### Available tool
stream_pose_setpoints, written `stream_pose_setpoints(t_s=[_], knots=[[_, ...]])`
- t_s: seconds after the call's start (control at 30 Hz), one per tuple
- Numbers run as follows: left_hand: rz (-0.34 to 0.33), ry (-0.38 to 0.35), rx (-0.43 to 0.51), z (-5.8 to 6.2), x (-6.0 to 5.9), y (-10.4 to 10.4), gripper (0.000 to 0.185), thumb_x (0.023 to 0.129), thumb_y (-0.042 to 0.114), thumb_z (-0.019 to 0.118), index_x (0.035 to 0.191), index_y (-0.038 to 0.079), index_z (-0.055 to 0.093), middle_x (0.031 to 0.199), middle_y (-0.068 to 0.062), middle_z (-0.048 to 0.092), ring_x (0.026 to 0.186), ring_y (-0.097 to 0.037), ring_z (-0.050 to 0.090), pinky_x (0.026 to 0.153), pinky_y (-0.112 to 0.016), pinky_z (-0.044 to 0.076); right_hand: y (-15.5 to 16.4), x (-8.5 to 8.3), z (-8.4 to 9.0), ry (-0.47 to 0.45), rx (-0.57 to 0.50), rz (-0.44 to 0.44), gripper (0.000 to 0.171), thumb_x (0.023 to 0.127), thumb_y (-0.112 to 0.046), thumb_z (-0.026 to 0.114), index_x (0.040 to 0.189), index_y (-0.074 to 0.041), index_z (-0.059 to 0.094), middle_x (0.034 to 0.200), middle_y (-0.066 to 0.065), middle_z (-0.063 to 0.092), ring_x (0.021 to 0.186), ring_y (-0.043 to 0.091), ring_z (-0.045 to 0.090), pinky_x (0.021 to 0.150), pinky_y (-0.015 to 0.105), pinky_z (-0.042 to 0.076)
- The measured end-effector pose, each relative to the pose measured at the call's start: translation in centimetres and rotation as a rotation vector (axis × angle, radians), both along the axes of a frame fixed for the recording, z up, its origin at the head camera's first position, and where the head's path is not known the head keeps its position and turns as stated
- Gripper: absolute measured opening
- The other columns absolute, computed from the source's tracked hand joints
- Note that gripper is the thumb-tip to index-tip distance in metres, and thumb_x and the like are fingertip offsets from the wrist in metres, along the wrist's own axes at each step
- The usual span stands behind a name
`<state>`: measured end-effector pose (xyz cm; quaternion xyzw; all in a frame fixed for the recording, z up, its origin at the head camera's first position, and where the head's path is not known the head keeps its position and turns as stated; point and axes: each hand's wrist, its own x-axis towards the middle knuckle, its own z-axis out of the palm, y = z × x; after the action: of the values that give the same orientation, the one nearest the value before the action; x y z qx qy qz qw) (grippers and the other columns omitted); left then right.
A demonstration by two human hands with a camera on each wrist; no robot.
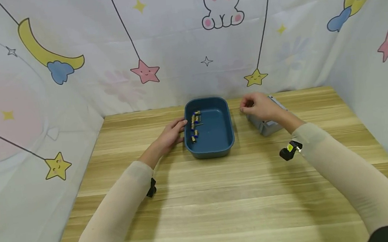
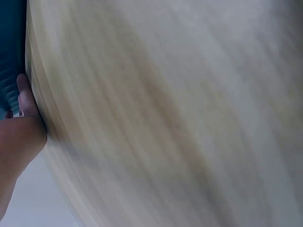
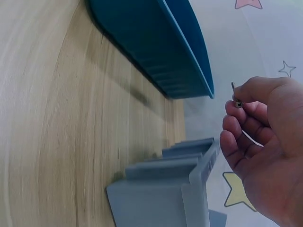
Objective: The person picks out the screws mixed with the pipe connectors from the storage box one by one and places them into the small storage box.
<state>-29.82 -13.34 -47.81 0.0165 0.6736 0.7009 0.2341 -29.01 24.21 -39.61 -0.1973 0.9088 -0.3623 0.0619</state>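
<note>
A blue plastic bin stands on the table, holding several brass fittings with blue rings and thin metal pieces along its left side. My left hand rests against the bin's left wall, its fingertips at the rim; in the left wrist view, fingers lie along that wall. Up between thumb and fingertips, my right hand pinches a small screw, partly hidden by the fingers. That hand is above a grey box, whose stepped dividers show in the right wrist view.
The wooden table meets a printed cloth backdrop behind the bin and the box. A narrow strip of tabletop separates the bin from the grey box. Cloth also hangs at both sides.
</note>
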Motion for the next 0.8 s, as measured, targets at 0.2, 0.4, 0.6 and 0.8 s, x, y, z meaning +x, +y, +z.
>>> stream_pose_setpoints(t_s=[0.2, 0.4, 0.6, 0.8], knots=[[0.003, -0.001, 0.007, 0.1, 0.1, 0.0, 0.068, 0.111, 0.038, 0.057, 0.167, 0.01, 0.03, 0.165, -0.015, 0.039, 0.149, -0.027, 0.045, 0.108, -0.045, 0.054, 0.6, 0.2, 0.1, -0.003, -0.008, -0.031, 0.016, 0.107, -0.012, 0.063, 0.106, 0.003, 0.07, 0.101, 0.014, 0.069, 0.091, 0.025, 0.061, 0.077, 0.035, 0.05], [0.002, 0.002, 0.011, 0.1, 0.1, -0.1, 0.067, 0.112, 0.037, 0.056, 0.167, 0.009, 0.03, 0.166, -0.015, 0.039, 0.149, -0.028, 0.044, 0.109, -0.046, 0.053, 1.3, 0.2, 0.2, 0.015, -0.008, -0.041, 0.016, 0.107, -0.011, 0.062, 0.108, 0.004, 0.069, 0.104, 0.016, 0.069, 0.094, 0.025, 0.062, 0.08, 0.032, 0.051], [0.0, 0.004, 0.013, -0.1, 0.0, 0.0, 0.067, 0.112, 0.037, 0.056, 0.167, 0.009, 0.03, 0.166, -0.016, 0.038, 0.148, -0.029, 0.045, 0.109, -0.047, 0.054, 1.9, 0.1, 0.2, 0.008, -0.016, -0.062, 0.013, 0.106, -0.012, 0.063, 0.105, -0.001, 0.07, 0.103, 0.013, 0.069, 0.093, 0.024, 0.062, 0.08, 0.033, 0.05], [0.003, 0.012, 0.002, -0.1, 0.0, 0.0, 0.068, 0.111, 0.038, 0.057, 0.167, 0.009, 0.03, 0.166, -0.015, 0.038, 0.149, -0.029, 0.044, 0.109, -0.047, 0.053, 2.5, -0.1, 0.1, 0.011, 0.002, -0.068, 0.012, 0.106, -0.011, 0.063, 0.104, -0.001, 0.07, 0.102, 0.013, 0.069, 0.093, 0.024, 0.061, 0.079, 0.033, 0.05]])
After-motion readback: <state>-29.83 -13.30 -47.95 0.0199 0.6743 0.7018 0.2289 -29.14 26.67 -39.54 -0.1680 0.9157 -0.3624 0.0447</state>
